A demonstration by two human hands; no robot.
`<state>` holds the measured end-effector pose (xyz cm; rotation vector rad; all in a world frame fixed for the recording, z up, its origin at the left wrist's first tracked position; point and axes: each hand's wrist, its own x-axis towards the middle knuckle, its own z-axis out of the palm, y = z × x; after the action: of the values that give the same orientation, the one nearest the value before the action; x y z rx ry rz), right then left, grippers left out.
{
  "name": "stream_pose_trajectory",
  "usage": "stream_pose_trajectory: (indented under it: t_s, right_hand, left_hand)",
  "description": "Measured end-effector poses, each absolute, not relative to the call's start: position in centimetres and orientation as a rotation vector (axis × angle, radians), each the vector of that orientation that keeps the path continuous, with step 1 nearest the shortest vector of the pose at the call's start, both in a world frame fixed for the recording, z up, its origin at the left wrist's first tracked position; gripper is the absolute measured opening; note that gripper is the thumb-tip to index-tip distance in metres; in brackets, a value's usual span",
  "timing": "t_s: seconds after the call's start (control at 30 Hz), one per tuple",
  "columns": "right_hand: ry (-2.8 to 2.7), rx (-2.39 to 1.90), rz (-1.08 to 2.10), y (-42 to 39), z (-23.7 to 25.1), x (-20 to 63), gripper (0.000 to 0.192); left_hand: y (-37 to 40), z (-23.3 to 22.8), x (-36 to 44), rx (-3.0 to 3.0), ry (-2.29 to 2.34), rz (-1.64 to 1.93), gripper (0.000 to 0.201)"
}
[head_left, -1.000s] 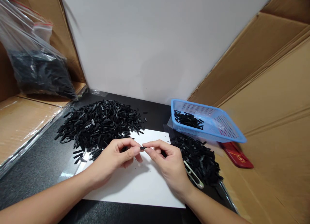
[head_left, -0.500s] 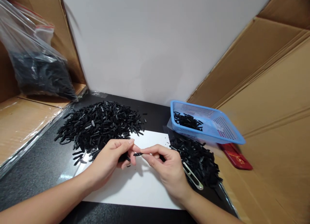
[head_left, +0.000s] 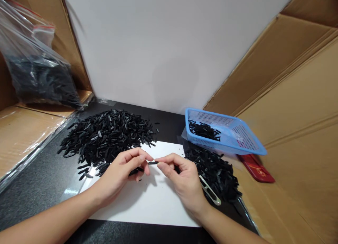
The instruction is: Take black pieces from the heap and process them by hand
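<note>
Over a white sheet (head_left: 148,205), my right hand (head_left: 183,179) pinches a small, narrow black strip (head_left: 152,163) between thumb and index finger. My left hand (head_left: 120,173) is closed, its fingertips at the strip's other end; more black strips (head_left: 136,171) show below its thumb, partly hidden by the fingers. A large heap of similar black strips (head_left: 111,131) lies beyond my left hand. Beside my right hand is another heap (head_left: 223,177), with a pale, slotted tool handle (head_left: 210,191) at its near edge.
A blue perforated basket (head_left: 229,150) holds some black strips at the back right. Under its right side lies a red packet (head_left: 257,170). A clear zip bag (head_left: 42,75) of dark pieces leans at the left. Cardboard (head_left: 295,96) and a white wall (head_left: 158,43) surround the dark tabletop.
Both hands have risen slightly. The strip has turned: its flat face with marks showed before, and now a thin edge shows, with the left fingertips nearer to it.
</note>
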<state>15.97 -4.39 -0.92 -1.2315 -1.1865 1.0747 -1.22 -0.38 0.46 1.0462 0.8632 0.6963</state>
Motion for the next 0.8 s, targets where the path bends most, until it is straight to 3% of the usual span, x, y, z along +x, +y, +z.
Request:
stream_pose_trajectory:
  t_s: [0.47,0.63,0.8]
  right_hand:
    - [-1.224,-1.238,1.087,-4.40,-0.94,16.08,0.022]
    - [-1.211,-1.221,1.097,-4.40,-0.82,15.95,0.023]
    - [-1.075,-1.106,1.244,-4.25,-1.18,16.00,0.019]
  left_hand:
    - [-0.68,0.72,-1.12,1.071,0.846,0.682,0.023]
    - [-0.69,0.69,-1.04,0.987,0.870,0.737,0.006]
    - [-0.49,0.69,-1.07,1.014,0.922,0.787,0.013]
